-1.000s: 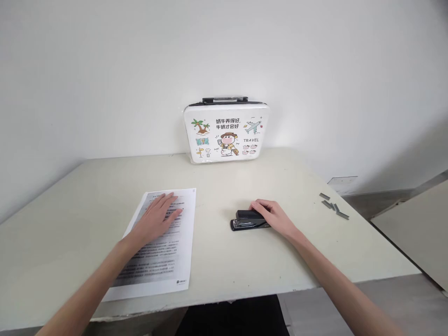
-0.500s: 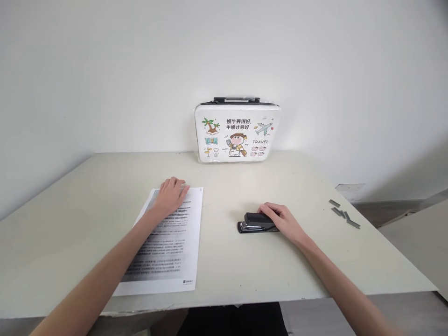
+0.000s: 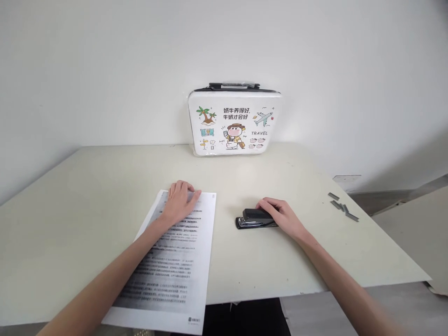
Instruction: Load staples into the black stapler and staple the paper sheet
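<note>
Left hand (image 3: 179,201) palm-down, thumb apart, forearm (image 3: 112,270) aimed between one and two o'clock, right hand (image 3: 280,217) curled, forearm (image 3: 332,268) towards ten-thirty

One head-worn view looks forward and down across a pale tabletop (image 3: 80,224), from above its near edge. It sits near the left hand (image 3: 178,203) and right hand (image 3: 282,217), and faces a cartoon-print carrying case (image 3: 234,123) and the white wall (image 3: 140,60) beyond.

Counted: 1 pale greenish flat tabletop (image 3: 262,261); 1 white rectangular case (image 3: 216,122) with 1 black handle (image 3: 234,86); 1 black stapler (image 3: 257,215); 4 thin grey metal staple strips (image 3: 336,205); white printed paper (image 3: 201,261), 1 page visible, total sheets undetermined; 2 bare hands, left hand (image 3: 179,204) and right hand (image 3: 280,217).
</note>
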`<state>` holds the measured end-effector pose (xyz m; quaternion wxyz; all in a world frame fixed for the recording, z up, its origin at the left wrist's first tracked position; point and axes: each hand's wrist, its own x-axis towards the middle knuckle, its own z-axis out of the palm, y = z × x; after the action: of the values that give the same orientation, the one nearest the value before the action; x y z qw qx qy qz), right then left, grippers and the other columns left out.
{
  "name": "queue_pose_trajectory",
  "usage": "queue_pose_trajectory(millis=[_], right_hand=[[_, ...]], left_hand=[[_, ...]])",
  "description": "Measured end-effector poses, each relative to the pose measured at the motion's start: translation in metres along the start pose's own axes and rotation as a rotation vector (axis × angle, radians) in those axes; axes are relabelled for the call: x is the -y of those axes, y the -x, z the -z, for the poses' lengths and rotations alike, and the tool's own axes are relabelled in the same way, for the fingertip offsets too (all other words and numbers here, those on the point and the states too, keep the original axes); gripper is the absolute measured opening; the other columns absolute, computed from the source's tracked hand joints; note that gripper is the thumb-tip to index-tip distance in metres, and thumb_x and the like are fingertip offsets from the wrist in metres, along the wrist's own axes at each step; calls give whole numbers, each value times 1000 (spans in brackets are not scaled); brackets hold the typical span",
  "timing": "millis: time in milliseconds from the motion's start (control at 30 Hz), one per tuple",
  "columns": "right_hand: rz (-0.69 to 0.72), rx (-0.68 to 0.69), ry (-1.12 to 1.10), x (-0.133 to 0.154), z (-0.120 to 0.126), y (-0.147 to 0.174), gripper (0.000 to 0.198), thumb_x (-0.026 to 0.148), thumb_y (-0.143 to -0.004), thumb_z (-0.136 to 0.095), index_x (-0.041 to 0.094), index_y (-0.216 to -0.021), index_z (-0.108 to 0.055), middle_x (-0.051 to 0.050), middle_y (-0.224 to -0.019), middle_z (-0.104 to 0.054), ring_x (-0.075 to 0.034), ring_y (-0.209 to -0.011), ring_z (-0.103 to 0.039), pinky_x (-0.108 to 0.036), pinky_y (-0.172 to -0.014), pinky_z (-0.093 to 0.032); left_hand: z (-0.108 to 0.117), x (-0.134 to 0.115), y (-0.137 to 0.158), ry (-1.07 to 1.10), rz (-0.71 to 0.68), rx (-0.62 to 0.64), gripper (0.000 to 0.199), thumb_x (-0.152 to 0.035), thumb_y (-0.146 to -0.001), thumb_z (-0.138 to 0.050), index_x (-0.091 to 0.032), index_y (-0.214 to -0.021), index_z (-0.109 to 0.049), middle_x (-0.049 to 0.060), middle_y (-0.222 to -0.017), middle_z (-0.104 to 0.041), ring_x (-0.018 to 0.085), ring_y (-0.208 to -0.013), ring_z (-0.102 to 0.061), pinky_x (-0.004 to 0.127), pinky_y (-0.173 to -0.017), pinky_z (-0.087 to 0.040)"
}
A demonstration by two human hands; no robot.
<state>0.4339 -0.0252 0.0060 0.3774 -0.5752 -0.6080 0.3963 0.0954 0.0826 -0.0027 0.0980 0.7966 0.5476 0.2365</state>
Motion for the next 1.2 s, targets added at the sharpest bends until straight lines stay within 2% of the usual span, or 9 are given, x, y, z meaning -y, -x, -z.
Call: queue_pose_trajectory(millis=[200,400,867,1200], right_hand=[[-2,4,-14,3,-1,0,47,58,-101,-50,21,-77,-66,-1,-77,-62,-17,-71,-49,-29,-65,-37],[-33,-4,0,9,-2,2,47,57,-102,-51,21,-76,-67,-1,-77,-63,-18,-72,-51,-29,-67,-38],[-20,25,33,6,-2,0,52,62,-102,-47,21,-76,-67,-2,-76,-67,-19,-72,-55,-30,-67,-41],[-3,-7,47,8,-2,1,52,61,-102,-47,21,-75,-67,-3,-76,-67,-19,-72,-55,-30,-67,-43]], left_hand=[[-2,-13,6,90,29,43,32,-54,-100,-50,-22,-103,-54,8,-107,-66,29,-109,-55,49,-107,-41],[-3,-13,10,35,-50,23,25,-46,-100,-55,-22,-95,-59,7,-107,-68,30,-112,-53,47,-106,-42],[-1,-17,12,57,7,36,26,-48,-99,-58,-22,-97,-61,7,-105,-70,30,-109,-56,50,-106,-41],[-7,-45,27,94,-20,65,26,-48,-98,-59,-22,-98,-62,6,-103,-69,30,-107,-56,50,-104,-41]])
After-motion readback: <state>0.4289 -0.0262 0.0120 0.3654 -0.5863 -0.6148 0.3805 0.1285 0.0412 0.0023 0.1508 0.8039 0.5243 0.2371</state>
